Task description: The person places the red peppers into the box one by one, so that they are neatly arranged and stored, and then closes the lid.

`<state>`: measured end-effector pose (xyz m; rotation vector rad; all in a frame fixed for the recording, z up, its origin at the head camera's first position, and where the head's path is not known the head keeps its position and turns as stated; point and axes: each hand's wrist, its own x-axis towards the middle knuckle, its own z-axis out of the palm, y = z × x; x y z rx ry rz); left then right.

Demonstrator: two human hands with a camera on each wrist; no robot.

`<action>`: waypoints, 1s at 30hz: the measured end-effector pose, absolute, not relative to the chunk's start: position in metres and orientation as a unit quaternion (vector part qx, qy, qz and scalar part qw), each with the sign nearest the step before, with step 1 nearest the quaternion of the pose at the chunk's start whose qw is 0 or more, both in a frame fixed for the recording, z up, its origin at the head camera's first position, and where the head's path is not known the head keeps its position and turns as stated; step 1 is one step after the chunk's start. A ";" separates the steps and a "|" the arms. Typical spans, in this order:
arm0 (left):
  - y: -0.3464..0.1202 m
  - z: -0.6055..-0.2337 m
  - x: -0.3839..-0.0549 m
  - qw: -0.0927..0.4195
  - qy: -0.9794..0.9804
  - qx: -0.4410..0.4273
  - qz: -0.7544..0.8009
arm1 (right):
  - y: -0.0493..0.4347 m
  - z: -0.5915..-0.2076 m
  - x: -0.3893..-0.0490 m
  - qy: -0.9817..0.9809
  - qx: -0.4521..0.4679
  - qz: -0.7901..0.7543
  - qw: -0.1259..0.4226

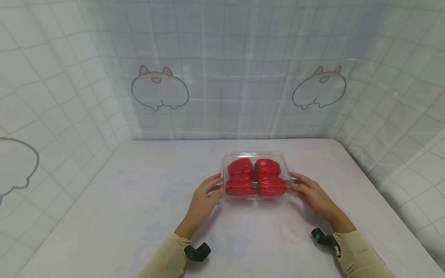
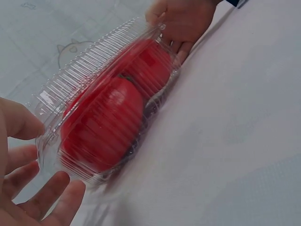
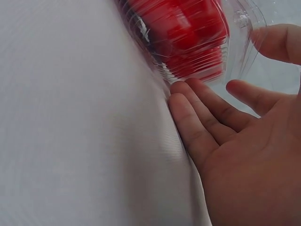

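A clear plastic clamshell box (image 1: 255,197) lies on the table, its lid down over several red bell peppers (image 1: 240,166) with green stems. At its left end is my left hand (image 1: 205,199); in the left wrist view the thumb tip meets the box's rim and the other fingers spread loosely by the end wall. My right hand (image 1: 314,197) is at the opposite end. In the right wrist view its thumb (image 3: 277,43) touches the clear flange, while the nearly straight fingers (image 3: 207,108) lie low beside the ribbed base, close to the cloth.
A pale cloth with faint prints covers the table (image 1: 146,185). Behind it hangs a white gridded curtain (image 1: 236,77) with cartoon animal outlines, and similar sheets enclose both sides. Each wrist carries a black camera mount, one by the left sleeve (image 1: 167,256) and one by the right sleeve (image 1: 359,253).
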<state>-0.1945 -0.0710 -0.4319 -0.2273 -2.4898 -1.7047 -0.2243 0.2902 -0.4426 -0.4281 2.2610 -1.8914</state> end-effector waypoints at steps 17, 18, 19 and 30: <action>-0.073 -0.439 -0.191 0.026 -0.805 -0.054 -0.590 | 0.294 -0.439 -0.220 0.824 -0.133 -0.547 0.066; -0.073 -0.439 -0.191 0.024 -0.801 -0.057 -0.595 | 0.294 -0.439 -0.220 0.825 -0.133 -0.546 0.063; -0.073 -0.439 -0.191 0.021 -0.797 -0.058 -0.600 | 0.295 -0.439 -0.220 0.825 -0.135 -0.546 0.061; -0.073 -0.440 -0.194 0.002 -0.775 -0.048 -0.630 | 0.295 -0.439 -0.219 0.808 -0.133 -0.570 0.074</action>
